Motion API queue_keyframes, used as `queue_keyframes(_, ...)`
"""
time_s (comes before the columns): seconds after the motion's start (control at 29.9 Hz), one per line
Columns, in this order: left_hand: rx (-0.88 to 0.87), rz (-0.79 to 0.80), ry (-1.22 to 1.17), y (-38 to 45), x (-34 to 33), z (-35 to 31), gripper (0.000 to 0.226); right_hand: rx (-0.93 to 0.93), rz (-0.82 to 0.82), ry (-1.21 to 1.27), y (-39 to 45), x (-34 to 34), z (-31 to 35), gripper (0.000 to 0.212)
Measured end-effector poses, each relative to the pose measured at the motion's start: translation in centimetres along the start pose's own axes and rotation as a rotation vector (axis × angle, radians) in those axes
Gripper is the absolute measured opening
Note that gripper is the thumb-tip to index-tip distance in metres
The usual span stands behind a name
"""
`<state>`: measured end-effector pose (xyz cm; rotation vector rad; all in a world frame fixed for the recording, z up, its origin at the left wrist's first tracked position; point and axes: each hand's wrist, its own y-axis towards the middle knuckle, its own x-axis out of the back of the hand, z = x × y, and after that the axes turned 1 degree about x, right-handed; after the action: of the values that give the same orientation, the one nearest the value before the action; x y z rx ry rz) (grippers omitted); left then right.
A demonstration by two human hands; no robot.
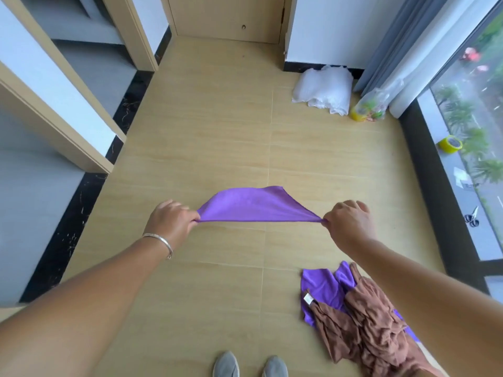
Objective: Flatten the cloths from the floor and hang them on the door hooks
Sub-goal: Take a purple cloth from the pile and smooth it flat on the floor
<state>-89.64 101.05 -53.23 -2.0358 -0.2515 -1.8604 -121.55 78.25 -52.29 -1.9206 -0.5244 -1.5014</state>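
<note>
The left hand [170,217] pinches one corner of a purple cloth [253,206], fingers curled tight on it; the cloth stretches taut in the air above the floor [217,131], its far edge billowing away from the person; the right hand [347,219] pinches the opposite corner the same way; lower right, a second purple cloth [322,287] and a brown cloth [370,322] lie crumpled on the floor; so flattening is under way on one cloth, nothing appears hung, and no door hooks are in view.

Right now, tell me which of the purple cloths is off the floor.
The purple cloth stretched between the left hand and right hand; the other purple cloth lies on the floor under the brown cloth.
</note>
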Motion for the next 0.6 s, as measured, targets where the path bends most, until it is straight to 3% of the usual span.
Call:
queue_keyframes(0.37,-0.004,0.362,-0.015,-13.4,-24.3,-1.2,0.013,0.072,0.317,-0.015,-11.2,-24.2,7.0,0.023)
queue_keyframes(0.5,0.007,0.471,-0.046,-17.0,-30.8,-1.9,0.011,0.094,0.451,0.061,-14.4,-30.7,9.0,0.014)
queue_keyframes(0.6,-0.017,0.549,-0.080,-18.4,-34.4,-2.1,0.004,0.099,0.445,0.068,-15.5,-34.8,10.0,0.009)
